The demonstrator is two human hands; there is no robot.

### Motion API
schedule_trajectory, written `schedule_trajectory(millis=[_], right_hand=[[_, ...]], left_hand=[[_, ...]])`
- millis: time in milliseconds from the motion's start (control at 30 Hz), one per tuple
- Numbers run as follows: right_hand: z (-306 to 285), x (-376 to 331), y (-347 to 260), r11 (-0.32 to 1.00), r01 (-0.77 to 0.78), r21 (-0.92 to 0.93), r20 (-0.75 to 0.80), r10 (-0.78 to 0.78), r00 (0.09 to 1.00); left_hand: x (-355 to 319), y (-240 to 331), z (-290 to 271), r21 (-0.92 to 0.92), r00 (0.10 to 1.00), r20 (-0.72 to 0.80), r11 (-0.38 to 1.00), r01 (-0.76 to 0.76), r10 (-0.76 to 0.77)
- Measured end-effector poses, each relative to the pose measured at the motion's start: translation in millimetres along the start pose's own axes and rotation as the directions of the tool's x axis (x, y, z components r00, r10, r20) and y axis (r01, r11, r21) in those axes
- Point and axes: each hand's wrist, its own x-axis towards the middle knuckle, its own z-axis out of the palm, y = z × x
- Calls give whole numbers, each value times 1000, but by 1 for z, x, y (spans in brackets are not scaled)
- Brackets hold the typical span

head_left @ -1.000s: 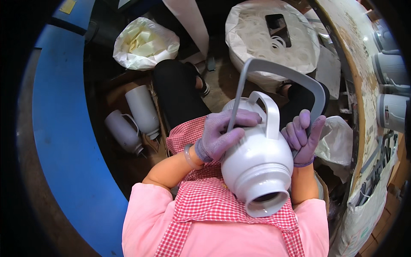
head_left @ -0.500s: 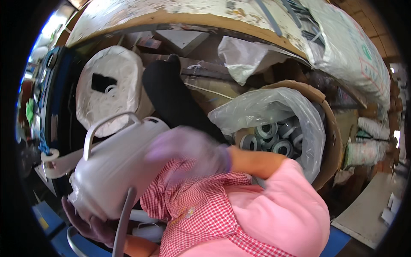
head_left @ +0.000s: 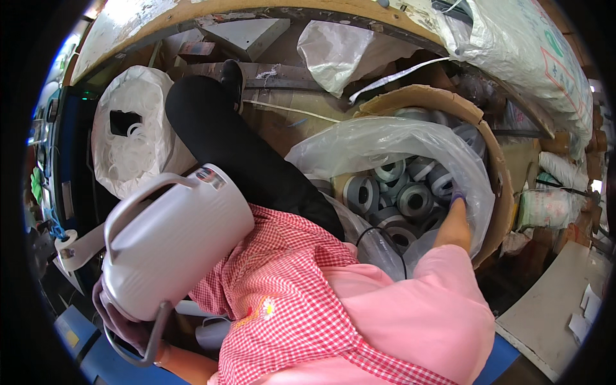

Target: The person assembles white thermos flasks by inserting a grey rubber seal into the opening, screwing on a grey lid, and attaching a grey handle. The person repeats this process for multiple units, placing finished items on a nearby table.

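- Left grip (head_left: 117, 317), gloved in mauve, lower left: wrapped about one end of the grey jug, fingertips mostly hidden behind the body.
- Grey jug (head_left: 183, 240) lies up and right of that grip, above the lap. Long axis slants from lower left to upper right, far end just beside the checked apron (head_left: 282, 256). Side handle (head_left: 122, 208) on its upper-left flank; bail handle (head_left: 157, 333) near the lower end.
- Black trouser leg (head_left: 218, 128) lies between jug and carton.
- Grey collars (head_left: 414, 201) heaped in the clear liner (head_left: 366, 138) of a round carton (head_left: 505, 186), well right of the jug; their holes face several ways.
- Right grip (head_left: 457, 197) at the heap's right side, by far the nearer to the collars. Only a scrap of purple glove shows; whether fingers are spread or clenched can't be made out.
- Surroundings, left to right: pale scuffed worktop (head_left: 125, 29) along the top; bag of translucent rings (head_left: 131, 154); brownish floor (head_left: 289, 115) past the leg; white sack (head_left: 520, 70) upper right.
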Motion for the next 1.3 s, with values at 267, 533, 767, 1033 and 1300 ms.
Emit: schedule_trajectory(millis=[267, 533, 767, 1033, 1300], right_hand=[[12, 1, -9, 995, 96, -40, 35, -95, 995], [-8, -50, -30, 937, 350, 17, 74, -350, 934], [-135, -279, -260, 644, 739, 197, 459, -727, 511], [-104, -515, -408, -352, 459, 816, -252, -930, -266], [-112, -540, -431, -627, 387, 676, -364, -741, -564]], left_hand=[[-28, -55, -9, -156, 958, -251, 983, 99, -136], [-64, -127, 35, -468, 884, -327, 870, 155, -334], [-103, -126, 101, -491, 864, -312, 846, 209, -395], [-90, -89, 120, -821, 791, -100, 499, 277, -604], [-70, -119, 125, -909, 778, 140, 232, 346, -613]])
